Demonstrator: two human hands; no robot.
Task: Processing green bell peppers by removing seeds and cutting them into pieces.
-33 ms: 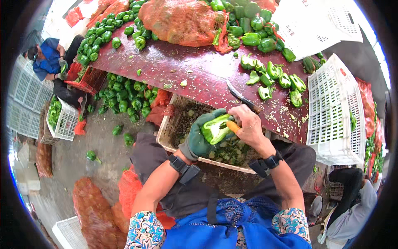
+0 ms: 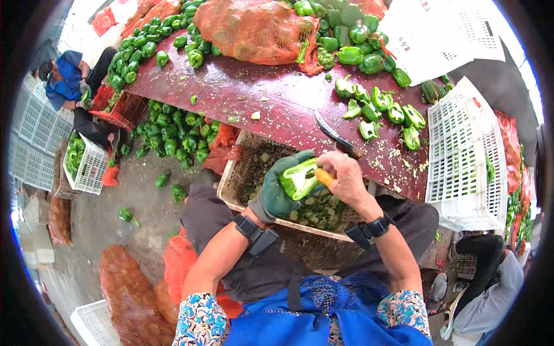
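Observation:
My left hand (image 2: 278, 187), in a green-coated glove, is closed around a halved green bell pepper (image 2: 299, 179). The pepper's pale cut face is turned up, above a dirty white crate (image 2: 228, 185) of green scraps. Beside it, my bare right hand (image 2: 346, 180) has its fingers curled in. An orange tip, apparently a cover on the thumb, reaches the pepper's right edge; whatever the fingers hold is hidden. A curved knife (image 2: 336, 136) with a dark handle lies on the red tabletop (image 2: 259, 95) just beyond my hands. Several cut pepper pieces (image 2: 381, 99) lie farther right.
A red mesh sack (image 2: 254, 32) and piled whole peppers (image 2: 135, 55) cover the table's far side. Stacked white crates (image 2: 467, 161) stand at the right. More peppers (image 2: 170, 135) lie on the floor at left. One co-worker (image 2: 66, 81) sits far left, another (image 2: 490, 288) lower right.
My right hand has shifted very slightly, its fingers a little more curled beside the pepper. The left hand keeps its hold.

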